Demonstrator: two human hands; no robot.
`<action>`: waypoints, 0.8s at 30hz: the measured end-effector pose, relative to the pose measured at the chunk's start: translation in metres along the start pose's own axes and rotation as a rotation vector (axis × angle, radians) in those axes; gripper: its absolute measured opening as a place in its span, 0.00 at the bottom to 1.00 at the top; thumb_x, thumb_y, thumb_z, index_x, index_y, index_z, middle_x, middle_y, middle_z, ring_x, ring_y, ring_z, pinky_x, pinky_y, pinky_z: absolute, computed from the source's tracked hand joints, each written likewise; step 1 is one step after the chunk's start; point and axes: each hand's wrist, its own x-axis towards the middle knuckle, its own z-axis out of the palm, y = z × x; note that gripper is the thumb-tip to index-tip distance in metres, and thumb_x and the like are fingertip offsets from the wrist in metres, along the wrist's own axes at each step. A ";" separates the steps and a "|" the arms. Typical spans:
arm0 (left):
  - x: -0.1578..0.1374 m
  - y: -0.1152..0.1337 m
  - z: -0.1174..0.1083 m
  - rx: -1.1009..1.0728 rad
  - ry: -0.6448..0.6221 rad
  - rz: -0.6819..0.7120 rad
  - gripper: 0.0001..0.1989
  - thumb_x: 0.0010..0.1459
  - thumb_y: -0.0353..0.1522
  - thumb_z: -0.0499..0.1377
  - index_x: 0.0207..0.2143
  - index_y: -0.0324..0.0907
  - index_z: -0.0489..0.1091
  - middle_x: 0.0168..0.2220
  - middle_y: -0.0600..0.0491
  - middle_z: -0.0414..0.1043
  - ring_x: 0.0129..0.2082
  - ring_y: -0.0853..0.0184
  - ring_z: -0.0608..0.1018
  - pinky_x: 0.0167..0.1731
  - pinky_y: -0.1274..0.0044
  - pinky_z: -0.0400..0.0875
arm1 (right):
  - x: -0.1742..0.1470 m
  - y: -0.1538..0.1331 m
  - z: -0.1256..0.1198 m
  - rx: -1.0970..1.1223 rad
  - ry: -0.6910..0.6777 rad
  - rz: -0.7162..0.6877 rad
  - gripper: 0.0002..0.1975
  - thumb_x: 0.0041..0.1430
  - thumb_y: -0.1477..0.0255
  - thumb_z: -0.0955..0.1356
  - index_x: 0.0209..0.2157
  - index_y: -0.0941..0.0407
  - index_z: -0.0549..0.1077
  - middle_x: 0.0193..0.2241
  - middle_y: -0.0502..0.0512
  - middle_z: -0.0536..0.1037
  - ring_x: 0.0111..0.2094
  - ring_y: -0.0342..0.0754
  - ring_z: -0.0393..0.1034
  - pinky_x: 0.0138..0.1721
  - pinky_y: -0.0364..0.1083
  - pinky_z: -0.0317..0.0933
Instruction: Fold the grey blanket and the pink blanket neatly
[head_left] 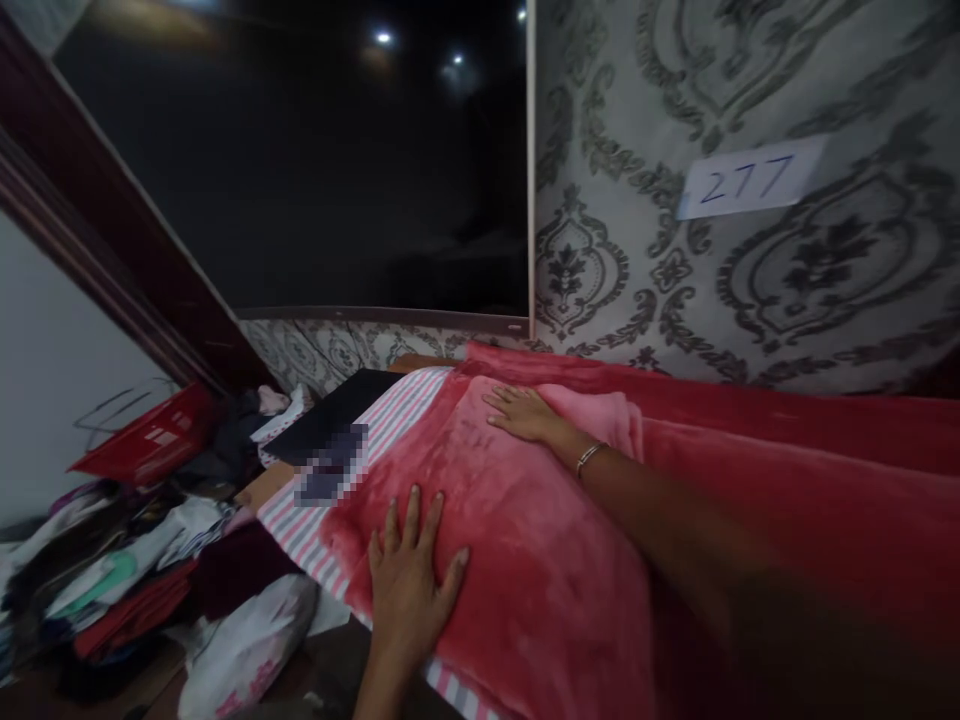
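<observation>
A plush red and pink blanket lies spread over a striped cloth on a raised surface. My left hand rests flat on the blanket's near left part, fingers spread. Farther back, my right hand, with a bracelet at the wrist, lies palm down on a lighter pink patch of it. Neither hand grips anything. Toward the right, the blanket's folds run on in deeper red, partly behind my right forearm.
A large dark television stands behind, against patterned wallpaper bearing a paper label reading 277. At left are a red basket, piled clothes and a white plastic bag. A black flat panel lies beside the striped cloth.
</observation>
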 end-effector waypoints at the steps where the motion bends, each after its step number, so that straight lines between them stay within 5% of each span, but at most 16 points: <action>1: 0.001 0.000 0.000 0.007 0.003 0.003 0.32 0.62 0.44 0.56 0.67 0.52 0.58 0.71 0.48 0.50 0.69 0.43 0.54 0.60 0.49 0.57 | -0.007 0.008 -0.004 -0.002 -0.008 0.023 0.31 0.69 0.52 0.56 0.69 0.44 0.54 0.71 0.53 0.48 0.71 0.55 0.40 0.68 0.61 0.38; 11: 0.007 0.003 -0.002 0.052 0.008 -0.008 0.30 0.65 0.45 0.51 0.67 0.49 0.58 0.71 0.46 0.50 0.68 0.43 0.55 0.60 0.49 0.57 | -0.119 0.097 -0.030 -0.044 -0.017 0.316 0.31 0.70 0.55 0.54 0.70 0.48 0.51 0.71 0.57 0.49 0.70 0.58 0.42 0.66 0.66 0.43; 17: 0.008 0.014 -0.019 0.044 0.020 -0.023 0.29 0.64 0.43 0.53 0.66 0.45 0.61 0.70 0.43 0.53 0.69 0.43 0.54 0.61 0.43 0.50 | -0.168 0.098 -0.041 -0.044 0.058 0.385 0.30 0.71 0.59 0.52 0.71 0.53 0.50 0.72 0.57 0.43 0.71 0.60 0.35 0.66 0.68 0.43; 21: -0.013 0.065 -0.035 -0.071 0.092 0.242 0.28 0.66 0.41 0.51 0.65 0.43 0.62 0.67 0.42 0.58 0.69 0.48 0.56 0.65 0.46 0.47 | -0.184 0.072 -0.043 -0.064 0.186 0.275 0.31 0.71 0.59 0.53 0.71 0.54 0.50 0.71 0.57 0.43 0.72 0.56 0.33 0.68 0.65 0.39; 24: -0.039 0.113 -0.032 -0.164 -0.026 0.552 0.30 0.65 0.40 0.53 0.68 0.45 0.56 0.69 0.45 0.56 0.69 0.55 0.57 0.67 0.52 0.49 | -0.191 0.059 -0.032 -0.053 0.179 0.155 0.31 0.71 0.56 0.54 0.71 0.52 0.51 0.71 0.57 0.45 0.71 0.57 0.36 0.68 0.64 0.39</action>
